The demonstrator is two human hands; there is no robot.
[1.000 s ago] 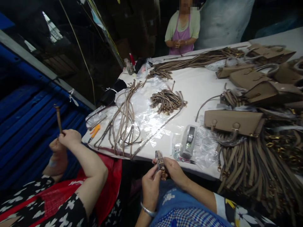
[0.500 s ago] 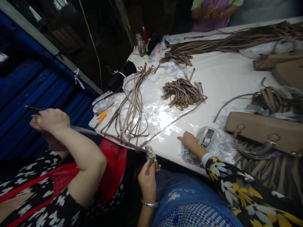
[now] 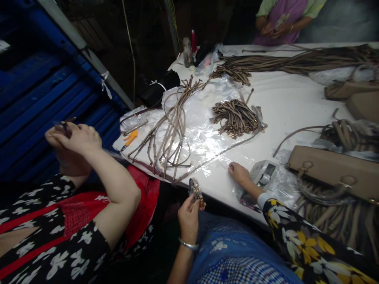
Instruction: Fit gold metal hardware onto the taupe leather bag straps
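Note:
Near the table's front edge, my left hand (image 3: 189,219) pinches a short strap (image 3: 195,188) with a gold buckle and gold clasp, partly wrapped in clear film. My right hand (image 3: 239,173) hovers over the white table, its fingers closed together at the tips; whatever they hold is too small to make out. Beside its wrist sits a clear plastic box (image 3: 263,173). A long thin strap (image 3: 219,152) lies diagonally between my hands and a heap of short buckled straps (image 3: 233,118).
A co-worker's hands (image 3: 77,138) are raised at the left. Orange-handled snips (image 3: 130,139) and long straps (image 3: 168,134) lie at the table's left. A beige bag (image 3: 334,171) is at the right. Another person (image 3: 284,23) stands across the table, past a long strap bundle (image 3: 284,63).
My right hand's fingers have drawn together from an outstretched index finger. My left hand still holds the strap. The view has shifted, so most things appear farther right.

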